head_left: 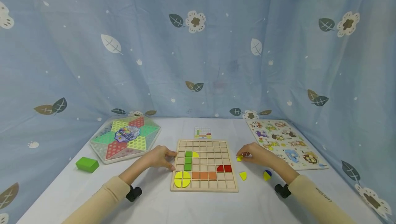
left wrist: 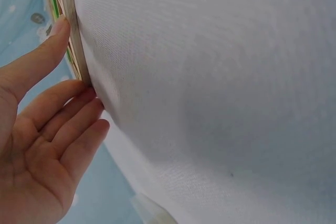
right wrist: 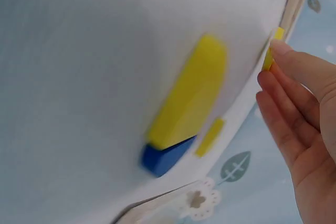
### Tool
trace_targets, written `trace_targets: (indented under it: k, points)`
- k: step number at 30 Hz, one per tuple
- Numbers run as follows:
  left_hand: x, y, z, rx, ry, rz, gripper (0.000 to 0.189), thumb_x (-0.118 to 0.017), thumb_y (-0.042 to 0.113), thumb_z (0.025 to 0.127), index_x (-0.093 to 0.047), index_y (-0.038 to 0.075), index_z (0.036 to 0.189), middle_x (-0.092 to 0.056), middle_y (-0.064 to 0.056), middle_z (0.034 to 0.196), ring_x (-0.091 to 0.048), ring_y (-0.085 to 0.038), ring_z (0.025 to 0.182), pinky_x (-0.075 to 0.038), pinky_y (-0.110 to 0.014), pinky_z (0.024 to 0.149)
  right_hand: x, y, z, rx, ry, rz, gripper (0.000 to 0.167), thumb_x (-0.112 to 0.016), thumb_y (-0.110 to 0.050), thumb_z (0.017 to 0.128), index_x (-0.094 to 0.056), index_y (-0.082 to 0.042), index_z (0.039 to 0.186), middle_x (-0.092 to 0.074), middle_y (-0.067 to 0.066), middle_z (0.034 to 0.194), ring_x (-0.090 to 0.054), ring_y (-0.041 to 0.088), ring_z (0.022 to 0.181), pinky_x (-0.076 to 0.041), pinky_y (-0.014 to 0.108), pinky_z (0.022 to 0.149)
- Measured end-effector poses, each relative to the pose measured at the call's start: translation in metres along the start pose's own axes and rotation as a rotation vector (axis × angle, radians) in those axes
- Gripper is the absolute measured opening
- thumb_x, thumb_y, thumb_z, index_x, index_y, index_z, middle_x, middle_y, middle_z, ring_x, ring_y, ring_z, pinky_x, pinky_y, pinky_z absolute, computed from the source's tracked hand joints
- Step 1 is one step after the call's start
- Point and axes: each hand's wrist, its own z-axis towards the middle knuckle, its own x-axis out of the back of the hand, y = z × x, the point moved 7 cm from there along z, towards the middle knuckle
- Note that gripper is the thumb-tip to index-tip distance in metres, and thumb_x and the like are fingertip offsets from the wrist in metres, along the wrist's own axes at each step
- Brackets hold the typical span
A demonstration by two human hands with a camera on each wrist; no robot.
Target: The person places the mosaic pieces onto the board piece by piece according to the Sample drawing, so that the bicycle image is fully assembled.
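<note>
A wooden grid board [head_left: 210,148] lies in the middle of the white table. On it are three green squares [head_left: 188,161], a yellow quarter-round piece [head_left: 195,154], a yellow circle of quarter pieces [head_left: 178,183], three orange squares [head_left: 204,175], and red pieces [head_left: 227,168] at the right. My left hand [head_left: 161,157] touches the board's left edge, its thumb and fingertips against the side in the left wrist view. Right of the board, my right hand [head_left: 255,153] pinches a yellow quarter-round piece [right wrist: 272,52] between thumb and finger, just above the table.
Near my right hand lie a loose yellow piece [head_left: 243,176] and a yellow piece with a blue one [head_left: 267,175]. A small pattern card [head_left: 202,132] sits behind the board. Farther out are a star-shaped game board [head_left: 127,136], a green block [head_left: 87,164] and an animal puzzle [head_left: 287,143].
</note>
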Motion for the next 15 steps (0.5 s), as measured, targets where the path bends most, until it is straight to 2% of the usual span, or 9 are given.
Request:
trace_targets:
  k: [8, 15]
  points:
    - [0.001, 0.001, -0.001, 0.007, 0.003, 0.008, 0.061, -0.087, 0.029, 0.07, -0.067, 0.005, 0.122, -0.064, -0.01, 0.124, -0.058, -0.033, 0.116, -0.048, -0.046, 0.092, 0.003, -0.035, 0.002, 0.036, 0.003, -0.031, 0.022, -0.075, -0.005, 0.083, -0.073, -0.004, 0.105, -0.071, 0.003, 0.099, -0.066, 0.018, 0.087, -0.056, 0.032, 0.072]
    - [0.001, 0.002, -0.002, 0.006, 0.008, 0.011, 0.06, -0.087, 0.029, 0.069, -0.067, 0.005, 0.121, -0.064, -0.01, 0.123, -0.058, -0.034, 0.115, -0.048, -0.047, 0.092, -0.004, -0.064, 0.004, 0.027, 0.046, 0.041, 0.021, -0.075, -0.006, 0.083, -0.073, -0.005, 0.104, -0.07, -0.001, 0.098, -0.065, 0.015, 0.089, -0.056, 0.032, 0.071]
